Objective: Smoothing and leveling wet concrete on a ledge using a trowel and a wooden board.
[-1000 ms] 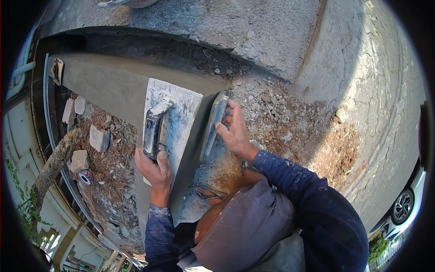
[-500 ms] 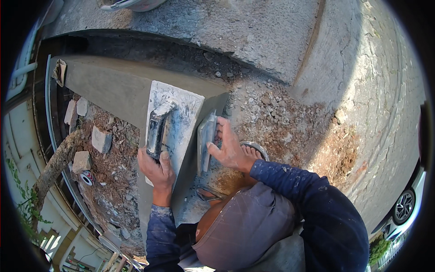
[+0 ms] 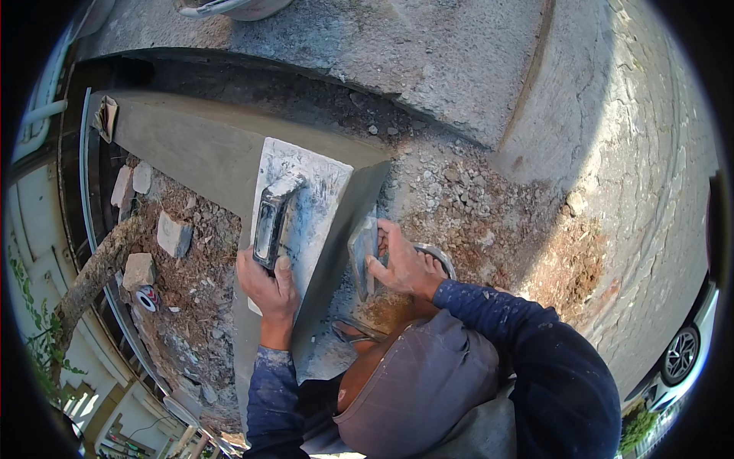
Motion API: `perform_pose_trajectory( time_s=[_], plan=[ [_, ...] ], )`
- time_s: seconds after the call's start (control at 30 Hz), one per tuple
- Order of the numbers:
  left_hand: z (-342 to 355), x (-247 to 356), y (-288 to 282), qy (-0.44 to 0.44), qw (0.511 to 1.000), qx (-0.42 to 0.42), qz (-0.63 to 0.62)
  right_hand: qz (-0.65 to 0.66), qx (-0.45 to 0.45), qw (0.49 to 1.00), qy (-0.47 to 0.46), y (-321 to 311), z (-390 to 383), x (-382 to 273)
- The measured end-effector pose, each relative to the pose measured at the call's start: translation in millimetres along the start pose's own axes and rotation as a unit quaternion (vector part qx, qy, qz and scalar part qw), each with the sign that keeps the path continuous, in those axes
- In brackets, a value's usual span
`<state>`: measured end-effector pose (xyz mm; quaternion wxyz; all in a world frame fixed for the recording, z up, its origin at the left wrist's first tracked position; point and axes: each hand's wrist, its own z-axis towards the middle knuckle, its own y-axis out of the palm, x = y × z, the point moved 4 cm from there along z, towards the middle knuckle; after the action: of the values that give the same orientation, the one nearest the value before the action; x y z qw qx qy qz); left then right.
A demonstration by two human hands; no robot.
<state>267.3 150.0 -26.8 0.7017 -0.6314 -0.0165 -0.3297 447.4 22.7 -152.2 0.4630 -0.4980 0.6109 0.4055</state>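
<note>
Right, nearest are the two hands: the left hand's (image 3: 269,289) grip is clamped on the big white-smeared float (image 3: 310,206), at seven o'clock from its black handle (image 3: 273,226), and the right hand's (image 3: 404,264) grip is closed on a smaller float (image 3: 360,258), at four o'clock from the big one. Behind them runs a grey mortared ledge (image 3: 191,145), with rubble (image 3: 462,191) at two o'clock from the smaller float. Farther off, a basin (image 3: 256,9) sits at eleven and a white car (image 3: 699,340) at four.
</note>
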Motion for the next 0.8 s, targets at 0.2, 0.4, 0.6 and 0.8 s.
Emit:
perform_pose_trajectory(
  time_s=[0.2,0.4,0.6,0.8],
  plan=[
    [4,-7,-3,-0.003,1.0,-0.016,0.0,-0.083,0.113,0.986,-0.086,-21,57,-21],
    [3,-2,-1,-0.005,1.0,-0.026,0.012,-0.065,0.022,0.998,0.015,-55,7,-6],
    [10,5,-14,-0.011,1.0,-0.011,0.018,0.007,0.169,0.958,-0.231,-150,176,-211],
    [16,10,-16,-0.015,0.999,-0.046,0.011,0.108,0.004,0.987,-0.116,-115,356,-317]
  ],
)
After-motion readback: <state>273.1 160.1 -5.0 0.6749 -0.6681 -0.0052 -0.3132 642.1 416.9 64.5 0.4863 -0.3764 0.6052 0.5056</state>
